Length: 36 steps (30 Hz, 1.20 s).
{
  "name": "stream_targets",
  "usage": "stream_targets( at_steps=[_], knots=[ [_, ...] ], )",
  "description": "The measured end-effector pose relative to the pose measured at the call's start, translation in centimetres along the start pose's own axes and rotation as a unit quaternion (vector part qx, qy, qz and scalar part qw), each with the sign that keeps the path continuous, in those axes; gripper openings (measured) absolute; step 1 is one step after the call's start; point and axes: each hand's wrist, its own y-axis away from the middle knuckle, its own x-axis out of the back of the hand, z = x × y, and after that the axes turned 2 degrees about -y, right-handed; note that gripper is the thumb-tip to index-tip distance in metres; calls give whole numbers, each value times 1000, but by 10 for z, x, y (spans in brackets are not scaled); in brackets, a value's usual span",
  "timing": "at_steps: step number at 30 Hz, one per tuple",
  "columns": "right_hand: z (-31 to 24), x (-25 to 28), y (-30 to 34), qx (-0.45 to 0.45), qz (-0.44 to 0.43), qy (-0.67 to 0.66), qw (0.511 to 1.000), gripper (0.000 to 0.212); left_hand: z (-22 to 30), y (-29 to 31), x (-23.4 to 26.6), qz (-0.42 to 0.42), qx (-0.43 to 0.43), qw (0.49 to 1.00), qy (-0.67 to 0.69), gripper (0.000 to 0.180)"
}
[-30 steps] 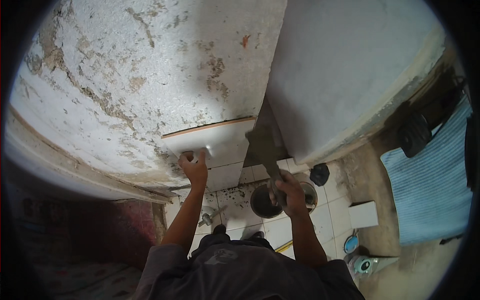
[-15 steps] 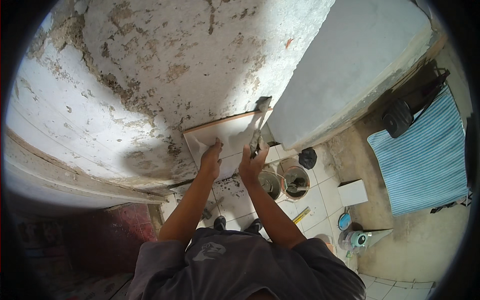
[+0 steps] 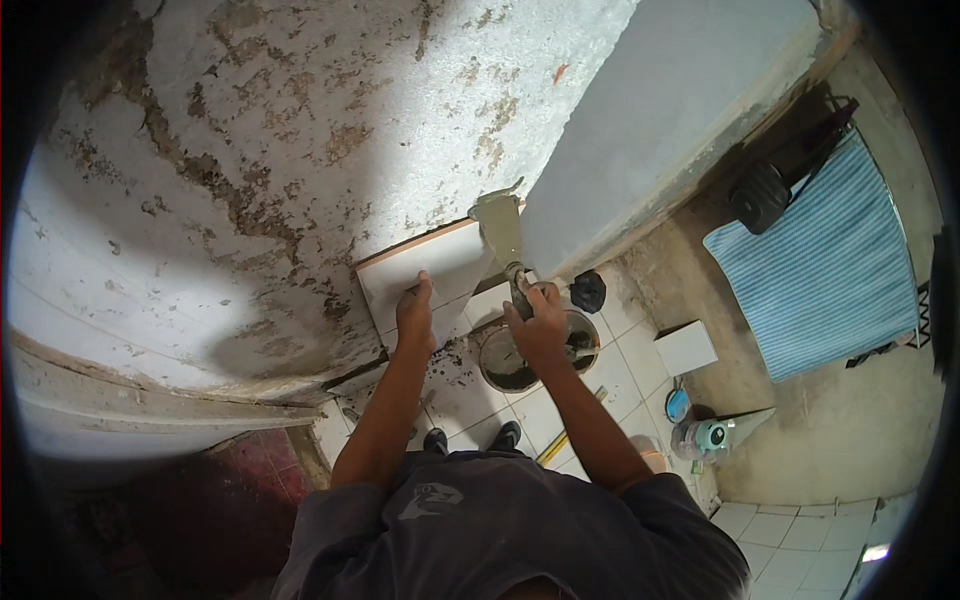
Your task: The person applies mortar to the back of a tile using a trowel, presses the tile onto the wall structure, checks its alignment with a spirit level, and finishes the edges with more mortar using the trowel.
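A white tile (image 3: pixel 462 258) with an orange-brown edge stands against the worn wall in front of me. My left hand (image 3: pixel 415 317) is on its face near the left side, holding it, one digit pointing up along the surface and the other fingers partly hidden. My right hand (image 3: pixel 541 325) is closed around the handle of a trowel (image 3: pixel 499 228). The trowel's broad blade, coated in grey mortar, lies at the tile's right end, overlapping its top right corner beside the wall. Mortar also clings around the handle's neck.
Below my right hand stand buckets (image 3: pixel 507 362) with grey mortar. A black bag (image 3: pixel 587 292), yellow tool (image 3: pixel 553 449), loose tile (image 3: pixel 686 347) and clear jug (image 3: pixel 703 437) are to the right. A pale wall block (image 3: pixel 660 130) juts out, and a striped blue cloth (image 3: pixel 815 260) hangs at far right.
The trowel has turned from nearly edge-on to showing its broad mortar-coated face. My right hand has shifted right and down in the view. My left hand stays on the tile.
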Motion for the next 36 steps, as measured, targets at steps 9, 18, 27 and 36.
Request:
stream_targets(
  at_steps=[9,18,27,36],
  knots=[
    [-49,86,-50,-13,-143,114,983,42,-7,-10,1,-20,5,999,-44,56],
    [-63,124,-52,-9,-174,74,982,38,-1,-2,6,-34,33,997,-58,63],
    [11,62,13,-269,3,-460,846,29,3,-7,10,-17,53,988,-143,67],
    [224,0,178,-611,-143,-256,735,29,1,-8,17,9,18,972,-234,62]
  ],
)
